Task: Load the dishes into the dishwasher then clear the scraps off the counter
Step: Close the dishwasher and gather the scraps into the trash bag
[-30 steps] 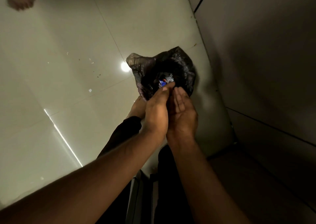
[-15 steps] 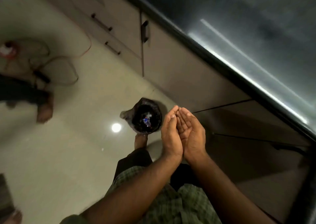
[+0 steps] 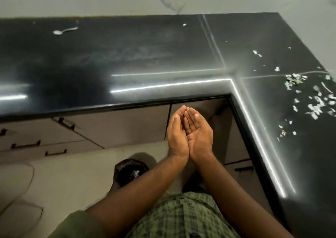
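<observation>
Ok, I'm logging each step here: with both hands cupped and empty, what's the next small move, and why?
Probably reach the right hand to the scraps scattered on the counter at the right and sweep them toward the edge. Both it and the left hand look empty, many pale scraps remain, and the bin stands on the floor.

Bare forearms, green checked shirt point(image 3: 183, 217), olive-green sleeve point(image 3: 76, 225) at left.

Both hands point(image 3: 189, 136) cupped together in the inside corner of the black L-shaped counter point(image 3: 127, 59). Scraps point(image 3: 316, 107) strewn at 2 o'clock; spoon point(image 3: 64, 30) at 10 o'clock. Lined bin point(image 3: 131, 172) on floor at 7 o'clock.
</observation>
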Action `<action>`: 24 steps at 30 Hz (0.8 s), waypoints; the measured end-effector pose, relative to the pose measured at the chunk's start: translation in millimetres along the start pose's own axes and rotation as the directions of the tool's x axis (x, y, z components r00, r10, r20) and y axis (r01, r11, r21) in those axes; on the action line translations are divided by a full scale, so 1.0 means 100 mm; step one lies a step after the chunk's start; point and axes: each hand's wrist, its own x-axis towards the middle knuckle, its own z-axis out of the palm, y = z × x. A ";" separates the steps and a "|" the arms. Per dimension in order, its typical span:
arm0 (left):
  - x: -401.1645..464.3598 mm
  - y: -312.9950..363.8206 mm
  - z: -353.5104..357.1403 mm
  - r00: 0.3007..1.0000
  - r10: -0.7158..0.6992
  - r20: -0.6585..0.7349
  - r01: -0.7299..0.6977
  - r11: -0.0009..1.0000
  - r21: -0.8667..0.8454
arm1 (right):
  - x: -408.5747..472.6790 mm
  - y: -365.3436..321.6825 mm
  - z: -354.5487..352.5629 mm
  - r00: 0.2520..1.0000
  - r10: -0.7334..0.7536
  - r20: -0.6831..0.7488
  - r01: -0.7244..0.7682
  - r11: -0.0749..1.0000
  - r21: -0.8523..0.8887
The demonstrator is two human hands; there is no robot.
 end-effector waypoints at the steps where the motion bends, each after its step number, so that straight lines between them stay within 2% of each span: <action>1: 0.00 -0.04 0.08 1.000 -0.016 0.020 0.016 1.000 -0.010 | 0.00 -0.08 -0.03 1.000 -0.016 -0.016 0.016 1.000 0.016; 4: 0.07 -0.22 0.36 0.997 -0.061 0.055 0.062 0.998 -0.026 | 0.10 -0.35 -0.13 0.997 -0.060 -0.054 0.064 0.996 0.064; 7: 0.14 -0.47 0.73 0.980 -0.147 0.131 0.144 0.989 0.034 | 0.27 -0.68 -0.34 0.983 -0.157 -0.098 0.163 0.985 0.055; 9: 0.17 -0.63 0.92 0.956 -0.227 0.187 0.203 0.969 0.138 | 0.39 -0.87 -0.56 0.958 -0.266 -0.108 0.259 0.963 -0.076; 10: 0.21 -0.72 1.01 0.939 -0.269 0.214 0.221 0.949 0.224 | 0.45 -0.98 -0.70 0.933 -0.343 -0.106 0.317 0.926 -0.207; 11: 0.26 -0.80 1.09 0.922 -0.307 0.235 0.228 0.923 0.311 | 0.50 -1.07 -0.86 0.899 -0.430 -0.082 0.370 0.846 -0.383; 12: 0.32 -0.88 1.15 0.908 -0.328 0.260 0.199 0.885 0.421 | 0.55 -1.16 -1.03 0.854 -0.519 -0.031 0.409 0.707 -0.576; 13: 0.39 -0.94 1.20 0.895 -0.331 0.299 0.125 0.829 0.544 | 0.59 -1.22 -1.22 0.808 -0.587 0.047 0.420 0.519 -0.745; 15: 0.54 -1.05 1.31 0.855 -0.349 0.384 -0.057 0.672 0.738 | 0.69 -1.29 -1.60 0.755 -0.619 0.216 0.359 0.114 -0.926; 16: 0.61 -1.11 1.37 0.830 -0.371 0.416 -0.142 0.581 0.801 | 0.73 -1.31 -1.78 0.770 -0.584 0.258 0.292 -0.037 -0.956; 17: 0.69 -1.19 1.44 0.801 -0.383 0.460 -0.251 0.483 0.839 | 0.77 -1.35 -1.93 0.799 -0.537 0.270 0.231 -0.140 -0.963; 19: 0.81 -1.30 1.56 0.740 -0.390 0.548 -0.510 0.205 0.835 | 0.82 -1.42 -2.11 0.860 -0.422 0.286 0.183 -0.269 -0.946; 21: 0.88 -1.41 1.72 0.676 -0.373 0.635 -0.722 -0.163 0.673 | 0.85 -1.57 -2.18 0.899 -0.350 0.262 0.139 -0.339 -0.931; 22: 0.88 -1.44 1.81 0.641 -0.375 0.669 -0.767 -0.286 0.575 | 0.87 -1.66 -2.20 0.910 -0.335 0.243 0.110 -0.370 -0.922; 23: 0.88 -1.47 1.89 0.617 -0.382 0.687 -0.785 -0.351 0.510 | 0.90 -1.75 -2.23 0.913 -0.339 0.229 0.084 -0.393 -0.916; 24: 0.89 -1.48 1.95 0.611 -0.382 0.694 -0.789 -0.363 0.496 | 0.94 -1.83 -2.26 0.908 -0.355 0.223 0.063 -0.411 -0.909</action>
